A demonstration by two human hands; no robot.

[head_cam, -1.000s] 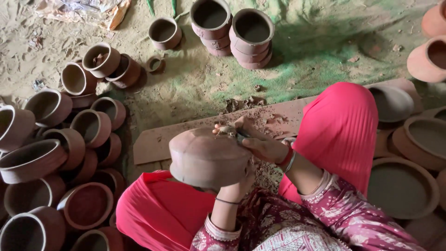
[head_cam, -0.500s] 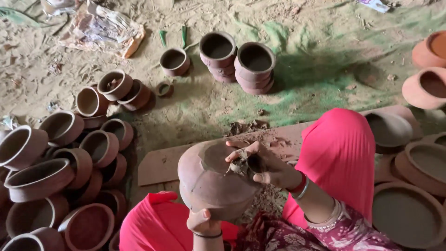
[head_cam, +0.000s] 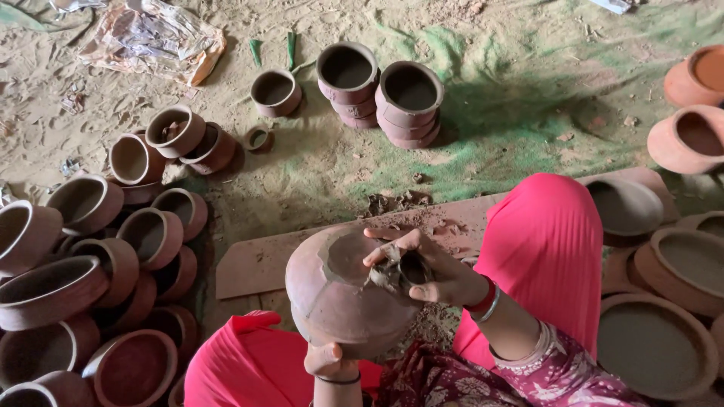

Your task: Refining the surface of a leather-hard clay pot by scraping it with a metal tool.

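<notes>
The left hand props an upturned clay pot from below, thumb on its rim, above the person's lap and a board on the sandy floor. The right hand rests on the pot, its grip clenched around a wet clay lump. Stacked pots crowd the floor's left edge.

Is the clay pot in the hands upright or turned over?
Turned over. The clay pot shows its rounded base to the camera, no mouth visible; the left hand props it from below, and the right hand rests on top.
</notes>
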